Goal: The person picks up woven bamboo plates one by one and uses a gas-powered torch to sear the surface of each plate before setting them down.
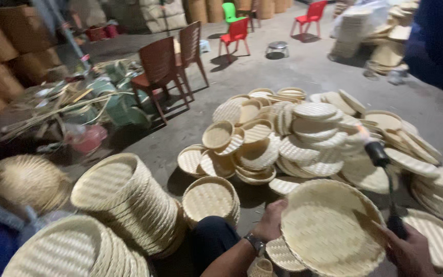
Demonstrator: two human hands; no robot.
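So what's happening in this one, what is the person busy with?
A person sits on a workshop floor among piles of woven bamboo trays. The left hand grips the rim of a round woven tray, held tilted. The right hand holds a dark, thin-handled tool whose tip rises beyond the tray's far edge. Stacks of finished trays stand at the left, a loose heap lies ahead, and plastic chairs stand further back.

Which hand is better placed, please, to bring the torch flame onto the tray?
Right, probably. The right hand grips the black torch, its nozzle beside the woven bamboo tray. The left hand is occupied holding that tray's rim upright.
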